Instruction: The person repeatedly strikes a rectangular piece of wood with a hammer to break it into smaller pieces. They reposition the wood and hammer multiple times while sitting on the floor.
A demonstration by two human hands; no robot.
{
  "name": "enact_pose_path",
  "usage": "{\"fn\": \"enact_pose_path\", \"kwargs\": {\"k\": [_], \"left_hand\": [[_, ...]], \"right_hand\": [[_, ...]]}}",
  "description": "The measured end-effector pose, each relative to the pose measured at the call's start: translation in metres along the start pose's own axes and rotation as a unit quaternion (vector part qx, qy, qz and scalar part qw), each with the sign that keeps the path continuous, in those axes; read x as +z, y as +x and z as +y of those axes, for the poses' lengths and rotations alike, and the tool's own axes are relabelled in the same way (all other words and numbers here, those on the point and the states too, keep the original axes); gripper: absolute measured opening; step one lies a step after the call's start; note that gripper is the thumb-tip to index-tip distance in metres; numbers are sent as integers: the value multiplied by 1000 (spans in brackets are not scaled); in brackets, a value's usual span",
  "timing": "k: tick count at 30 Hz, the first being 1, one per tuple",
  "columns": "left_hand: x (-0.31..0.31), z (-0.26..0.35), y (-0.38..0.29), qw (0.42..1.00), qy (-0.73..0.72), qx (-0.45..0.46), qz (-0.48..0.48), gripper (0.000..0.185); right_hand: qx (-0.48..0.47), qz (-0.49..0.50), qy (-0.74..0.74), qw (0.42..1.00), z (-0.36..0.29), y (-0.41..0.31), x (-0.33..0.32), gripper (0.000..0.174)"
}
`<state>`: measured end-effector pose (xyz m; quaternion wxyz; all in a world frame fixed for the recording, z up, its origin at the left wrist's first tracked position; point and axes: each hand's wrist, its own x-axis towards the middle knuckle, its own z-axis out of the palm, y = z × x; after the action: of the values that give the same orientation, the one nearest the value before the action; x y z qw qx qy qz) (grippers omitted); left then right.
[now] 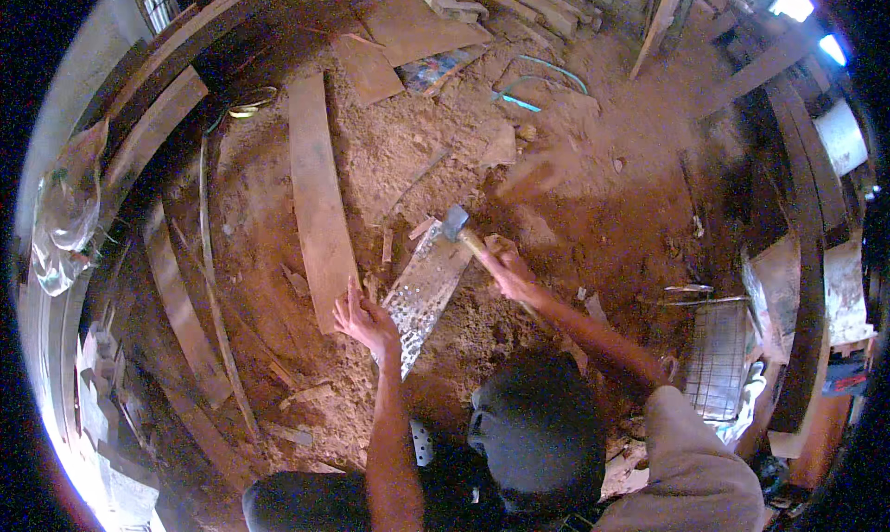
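Observation:
My right hand [514, 275] grips the wooden handle of a hammer [475, 243]. Its blocky metal head is over the upper end of a short board [434, 282] lying aslant on the dirt, its lower part speckled with bright spots. To the left, my left hand [365, 320] is at the near end of a long brown plank [320, 184], fingers bent and partly raised. Whether it pinches the plank's edge or something small cannot be made out. A dark rounded form [542, 435] fills the lower middle, close to the camera.
Loose reddish dirt [417, 143] covers the ground. Wooden boards [184, 302] and a thin pole [208, 254] lie at left. Flat sheets [417, 28] and stacked timbers [528, 4] are at the far side. A wire rack [716, 358] stands at right, near a white bucket [840, 137].

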<state>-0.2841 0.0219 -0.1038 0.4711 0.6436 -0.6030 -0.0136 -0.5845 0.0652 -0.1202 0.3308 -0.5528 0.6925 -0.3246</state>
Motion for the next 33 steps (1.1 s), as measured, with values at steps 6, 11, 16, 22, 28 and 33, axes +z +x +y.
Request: {"fn": "enact_pose_path", "kwargs": {"k": [6,11,16,22,28,33], "left_hand": [[0,21,-26,992,-35,90,-83,58],[15,41,-83,901,-195,222,-319,46],[24,60,-132,804,-220,347,-429,41],[14,93,-181,644,-303,429,-557,38],[10,111,-224,661,-265,407,-571,36],[21,118,-243,688,-263,402,-544,36]], "right_hand": [[108,3,22,994,-16,-108,-31,56],[184,66,-33,980,24,-235,-31,48],[278,123,-2,953,42,-382,-25,43],[498,62,130,855,60,-417,-71,43],[365,119,58,922,80,-411,-68,46],[464,87,140,871,58,-399,-79,49]]}}
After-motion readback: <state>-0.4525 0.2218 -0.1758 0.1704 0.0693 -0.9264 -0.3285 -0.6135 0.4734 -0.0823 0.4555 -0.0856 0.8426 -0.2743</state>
